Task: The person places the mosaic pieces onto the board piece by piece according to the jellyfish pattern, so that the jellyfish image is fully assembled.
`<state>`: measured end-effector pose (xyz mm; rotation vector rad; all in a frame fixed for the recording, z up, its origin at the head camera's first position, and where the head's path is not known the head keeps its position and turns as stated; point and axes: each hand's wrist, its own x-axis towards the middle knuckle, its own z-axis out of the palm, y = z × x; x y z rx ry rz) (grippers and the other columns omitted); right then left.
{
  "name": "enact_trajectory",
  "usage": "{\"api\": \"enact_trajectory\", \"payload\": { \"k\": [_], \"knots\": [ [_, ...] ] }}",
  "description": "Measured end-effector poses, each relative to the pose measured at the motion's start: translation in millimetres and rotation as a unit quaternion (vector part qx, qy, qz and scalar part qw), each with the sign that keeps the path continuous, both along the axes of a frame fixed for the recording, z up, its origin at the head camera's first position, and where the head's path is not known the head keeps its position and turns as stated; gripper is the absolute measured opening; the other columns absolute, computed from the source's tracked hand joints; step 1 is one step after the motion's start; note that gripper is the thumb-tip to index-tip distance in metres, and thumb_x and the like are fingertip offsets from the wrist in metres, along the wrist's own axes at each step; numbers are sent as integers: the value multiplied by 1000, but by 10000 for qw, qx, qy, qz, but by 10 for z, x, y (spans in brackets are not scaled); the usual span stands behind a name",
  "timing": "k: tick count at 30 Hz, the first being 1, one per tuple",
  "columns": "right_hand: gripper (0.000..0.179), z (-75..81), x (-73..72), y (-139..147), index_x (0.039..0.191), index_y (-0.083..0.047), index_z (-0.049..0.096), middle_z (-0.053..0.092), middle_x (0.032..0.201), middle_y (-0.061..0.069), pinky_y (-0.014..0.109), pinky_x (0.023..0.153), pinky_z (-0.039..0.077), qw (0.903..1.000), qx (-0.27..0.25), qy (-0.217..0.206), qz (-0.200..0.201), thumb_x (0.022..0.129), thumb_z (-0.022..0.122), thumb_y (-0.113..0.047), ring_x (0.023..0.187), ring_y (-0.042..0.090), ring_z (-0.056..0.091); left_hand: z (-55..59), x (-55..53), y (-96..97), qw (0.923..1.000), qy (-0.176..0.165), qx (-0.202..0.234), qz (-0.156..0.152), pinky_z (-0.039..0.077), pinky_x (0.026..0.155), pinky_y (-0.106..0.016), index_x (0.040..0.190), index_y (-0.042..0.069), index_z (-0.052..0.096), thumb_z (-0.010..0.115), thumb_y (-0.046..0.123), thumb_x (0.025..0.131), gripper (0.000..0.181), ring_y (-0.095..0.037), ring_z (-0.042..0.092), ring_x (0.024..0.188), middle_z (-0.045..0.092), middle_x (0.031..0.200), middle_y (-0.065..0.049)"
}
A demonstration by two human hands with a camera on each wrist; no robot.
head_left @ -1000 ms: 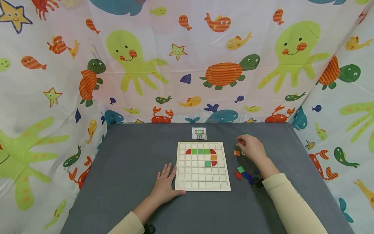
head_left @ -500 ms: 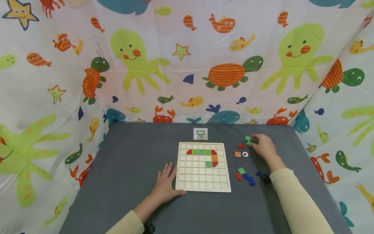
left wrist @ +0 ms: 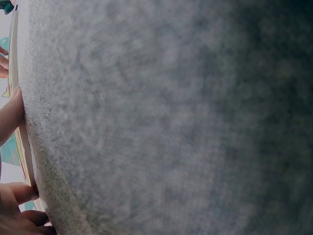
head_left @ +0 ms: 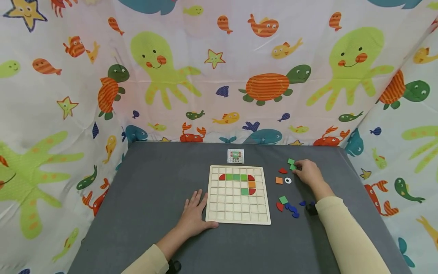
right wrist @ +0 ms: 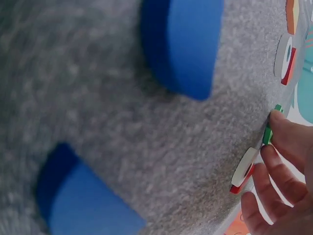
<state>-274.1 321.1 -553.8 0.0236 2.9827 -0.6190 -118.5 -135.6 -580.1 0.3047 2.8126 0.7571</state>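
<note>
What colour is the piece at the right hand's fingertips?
Green. The piece shows best in the right wrist view.

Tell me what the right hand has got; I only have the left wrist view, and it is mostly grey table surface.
Observer: The right hand pinches a green square, off to the right of the board.
Operator: Any orange on that board?
Observer: Yes, one orange square, directly below the red piece at the right end of the row of five.
Operator: And what lies past its far edge?
Observer: A small picture card, flat on the table, with its details too small for me to make out.
</note>
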Motion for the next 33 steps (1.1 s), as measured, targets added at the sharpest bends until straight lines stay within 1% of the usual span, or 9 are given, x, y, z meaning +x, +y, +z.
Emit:
{"api": "enact_trajectory", "payload": {
  "k": [4, 9, 13, 16, 18, 24, 28, 33],
  "knots": [
    [35, -15, 10, 15, 122, 5, 68, 66, 119, 28, 61, 93, 47, 9998, 2, 137, 174, 94, 72, -16, 110, 45, 60, 0, -7, 11, 10000, 20, -12, -28, 15, 122, -62, 160, 9, 28, 81, 65, 73, 117, -36, 11, 157, 17, 168, -16],
    [30, -26, 18, 22, 116, 7, 70, 69, 111, 27, 59, 90, 49, 9985, -3, 319, 446, 94, 72, -14, 101, 43, 63, -5, -5, 11, 10000, 74, 11, -47, 16, 122, -62, 160, 8, 29, 81, 65, 73, 117, -37, 12, 156, 18, 168, -17],
    [32, 6, 56, -10, 119, 9, 68, 67, 114, 30, 61, 94, 48, 9972, -48, 487, 569, 95, 70, -13, 106, 46, 61, -8, -7, 13, 9999, 92, -1, -59, 16, 122, -62, 160, 8, 28, 81, 65, 73, 117, -37, 12, 156, 17, 168, -17],
    [34, 59, 117, -59, 121, 10, 67, 64, 118, 33, 62, 98, 46, 9949, -106, 712, 713, 95, 69, -11, 111, 49, 58, -16, -10, 19, 9999, 89, -7, -48, 16, 122, -62, 160, 9, 28, 81, 65, 73, 117, -37, 12, 156, 17, 168, -16],
    [33, 97, 167, -103, 121, 9, 67, 63, 118, 33, 62, 98, 46, 9931, -143, 844, 798, 95, 70, -11, 112, 49, 56, -24, -10, 22, 10000, 82, 1, -44, 16, 122, -62, 160, 9, 28, 81, 65, 73, 117, -37, 12, 156, 17, 168, -16],
    [31, 233, 334, -331, 120, 6, 69, 64, 118, 29, 63, 99, 45, 9905, -114, 954, 988, 96, 69, -13, 115, 48, 55, -44, -11, 12, 9999, 82, 64, -35, 15, 122, -63, 160, 9, 28, 81, 65, 72, 117, -37, 11, 156, 16, 168, -17],
    [29, 307, 451, -498, 118, 3, 71, 65, 116, 26, 61, 96, 47, 9872, -161, 1137, 1111, 94, 72, -13, 113, 47, 55, -39, -11, 2, 9999, 118, 11, -18, 15, 122, -63, 160, 9, 28, 81, 65, 72, 117, -36, 11, 157, 16, 168, -16],
    [28, 366, 590, -710, 115, -1, 73, 68, 110, 18, 55, 90, 51, 9813, -101, 1387, 1333, 91, 77, -16, 106, 40, 59, -33, -10, 2, 10000, 58, 9, -26, 15, 122, -63, 160, 9, 29, 82, 64, 72, 117, -36, 11, 156, 17, 168, -16]
  ]
}}
